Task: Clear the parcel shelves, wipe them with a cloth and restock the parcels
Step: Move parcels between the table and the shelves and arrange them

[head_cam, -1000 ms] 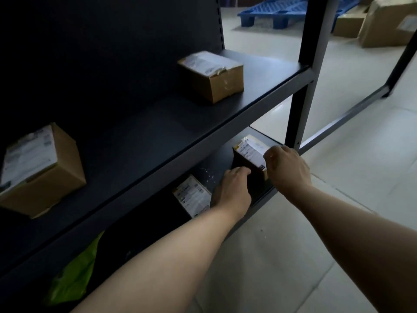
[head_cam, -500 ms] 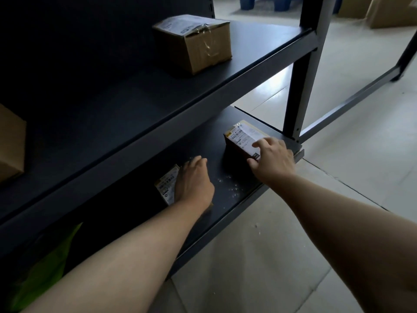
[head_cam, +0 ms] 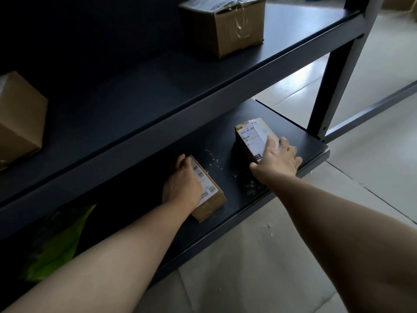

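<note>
Progress looked slight at this moment, as I judged it. At nine o'clock in your view a brown box (head_cam: pixel 20 123) sat on the upper shelf (head_cam: pixel 135 91), not yet taken off. Below it, at about eight o'clock, a green bag (head_cam: pixel 61 242) lay in the shadow on the lower shelf (head_cam: pixel 311 143).

At six o'clock your left hand (head_cam: pixel 180 184) gripped a flat parcel (head_cam: pixel 208 195), with the fingers curled over its far left edge. The parcel rested on the lower shelf close to the front lip. Just to the right, pale specks (head_cam: pixel 212 158) were scattered over the bare shelf between the two parcels, which suggested that no wiping had been done there.

At three o'clock your right hand (head_cam: pixel 277 159) held a labelled parcel (head_cam: pixel 252 137), with the thumb at its near corner and the fingers laid over its top. I could not tell whether it had lifted clear of the shelf.

At twelve o'clock a taped box (head_cam: pixel 223 26) stood on the upper shelf. No cloth showed anywhere. By my reading you had four parcels and the bag to remove. After that came wiping both shelves and then the restocking.
</note>
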